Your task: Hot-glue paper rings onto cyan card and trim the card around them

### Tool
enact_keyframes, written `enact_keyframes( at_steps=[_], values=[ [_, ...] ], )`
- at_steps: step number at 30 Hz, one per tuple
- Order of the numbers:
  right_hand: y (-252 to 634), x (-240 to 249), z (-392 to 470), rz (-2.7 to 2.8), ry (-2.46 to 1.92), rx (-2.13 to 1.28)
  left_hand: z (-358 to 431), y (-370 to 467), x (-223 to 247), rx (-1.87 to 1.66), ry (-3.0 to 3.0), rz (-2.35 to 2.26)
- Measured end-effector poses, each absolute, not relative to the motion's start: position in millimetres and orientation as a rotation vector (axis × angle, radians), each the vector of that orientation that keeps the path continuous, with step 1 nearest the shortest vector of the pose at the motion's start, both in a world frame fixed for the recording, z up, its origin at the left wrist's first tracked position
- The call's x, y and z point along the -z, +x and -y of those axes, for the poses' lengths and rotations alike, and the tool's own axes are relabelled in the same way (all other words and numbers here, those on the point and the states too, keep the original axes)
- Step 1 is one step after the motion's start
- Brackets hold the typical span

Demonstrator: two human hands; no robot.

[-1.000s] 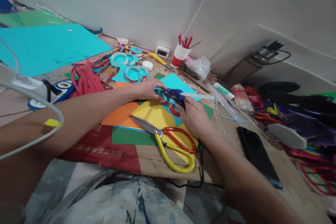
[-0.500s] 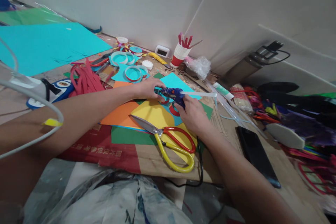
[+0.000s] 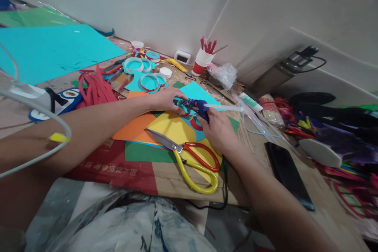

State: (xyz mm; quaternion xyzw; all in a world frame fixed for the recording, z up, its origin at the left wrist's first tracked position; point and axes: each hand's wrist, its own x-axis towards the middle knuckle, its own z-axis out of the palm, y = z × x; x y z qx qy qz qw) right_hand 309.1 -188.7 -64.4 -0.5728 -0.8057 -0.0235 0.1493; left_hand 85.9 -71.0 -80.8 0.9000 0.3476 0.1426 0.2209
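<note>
My right hand is wrapped round the handle of a blue glue gun, with a long clear glue stick sticking out of its back. The gun's front end points left, toward my left hand. The fingers of my left hand are bent around the edge of a small red-rimmed ring piece, partly hidden by the gun. A second red strip curves on blue paper just below the gun. Scissors with one red and one yellow handle lie on yellow paper nearer me.
Ring shapes on blue card, red strips and a blue sheet lie left. A cup of red sticks stands behind. At right are a phone and a bottle. A white cable crosses my left arm.
</note>
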Motion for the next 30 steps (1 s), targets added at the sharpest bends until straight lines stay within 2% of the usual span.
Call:
enact_keyframes(
  at_steps=[30],
  values=[
    [288, 19, 206, 2.411, -1.977, 0.198, 72, 88, 81, -0.401, 2.453, -0.963]
  ],
)
